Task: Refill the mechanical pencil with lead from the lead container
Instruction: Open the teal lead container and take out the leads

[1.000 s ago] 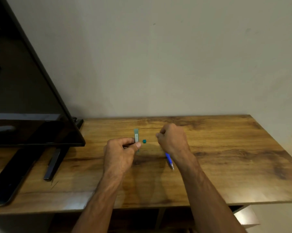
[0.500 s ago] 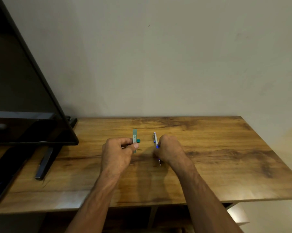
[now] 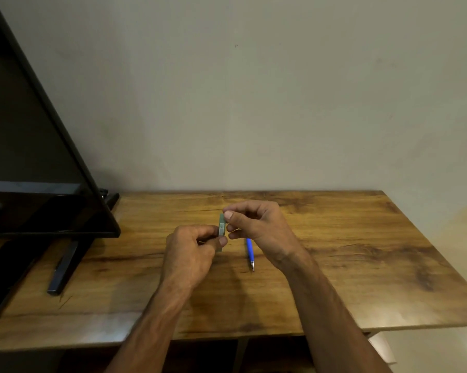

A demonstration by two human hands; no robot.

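My left hand (image 3: 190, 251) grips the lower part of a slim green lead container (image 3: 221, 228) and holds it upright just above the wooden table (image 3: 334, 251). My right hand (image 3: 259, 224) has its thumb and forefinger pinched against the container's upper end. The container's small teal cap is hidden behind those fingers. The blue mechanical pencil (image 3: 249, 250) lies free on the table under my right wrist, its metal tip pointing toward me.
A black flat screen (image 3: 38, 170) on a dark stand foot (image 3: 64, 267) fills the table's left side. A plain wall rises right behind the table. The table's right edge drops off to a pale floor (image 3: 442, 348).
My right hand has let go of the pencil, which now lies on the table. That hand has moved left and up to the container's top; my left hand stayed put.
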